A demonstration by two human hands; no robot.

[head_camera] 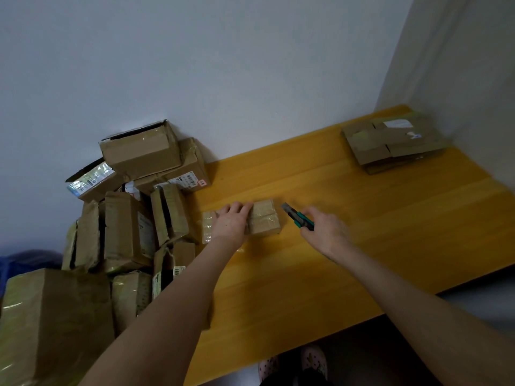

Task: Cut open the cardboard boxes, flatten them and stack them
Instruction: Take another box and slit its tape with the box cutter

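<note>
A small taped cardboard box (264,218) lies on the yellow wooden table (362,218), near its middle. My left hand (231,222) lies on top of the box with its fingers over the far edge, holding it down. My right hand (324,229) grips a green utility knife (298,218) just right of the box; the blade end points up-left toward the box's right corner and stands a little apart from it. A stack of flattened boxes (395,142) lies at the table's far right corner.
A heap of several taped, unopened cardboard boxes (133,213) covers the table's left end against the white wall. A large box (53,324) sits at the near left. My slippered feet (295,363) show below the table's front edge.
</note>
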